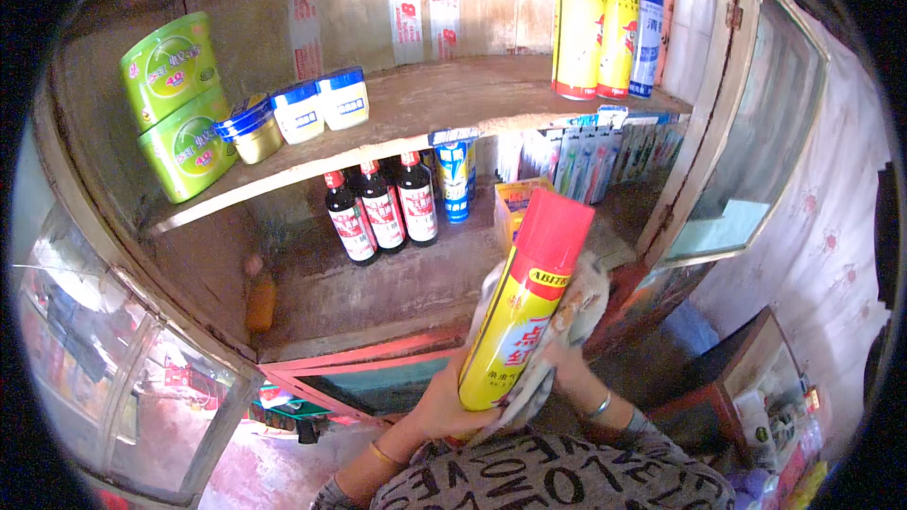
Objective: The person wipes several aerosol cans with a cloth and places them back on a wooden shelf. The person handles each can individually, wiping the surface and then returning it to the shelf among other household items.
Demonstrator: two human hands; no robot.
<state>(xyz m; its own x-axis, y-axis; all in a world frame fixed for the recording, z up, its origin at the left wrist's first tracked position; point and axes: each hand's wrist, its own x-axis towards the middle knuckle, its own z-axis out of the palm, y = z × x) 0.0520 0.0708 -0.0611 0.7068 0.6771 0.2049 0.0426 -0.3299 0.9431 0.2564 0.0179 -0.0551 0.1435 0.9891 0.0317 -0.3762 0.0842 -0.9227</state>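
My left hand [441, 404] grips the lower part of a yellow and red insecticide spray can [506, 340] with a red cap. The can leans to the right, its printed side towards me. Behind it my right hand [565, 361] is closed on a pale, stained cloth [589, 301], which lies against the can's back and right side. The can and cloth hide most of the right hand's fingers. Before me stands a wooden cabinet with an upper shelf [425, 103]. At its right end stand yellow spray cans [577, 28] and a blue spray can [646, 28].
On the upper shelf's left are stacked green packs [181, 113] and blue-lidded jars [305, 113]. Below stand dark sauce bottles [382, 216], a blue tube [454, 180], a yellow box [514, 202] and hanging toothbrush packs [588, 159]. Glazed doors swing out left [134, 368] and right [737, 142].
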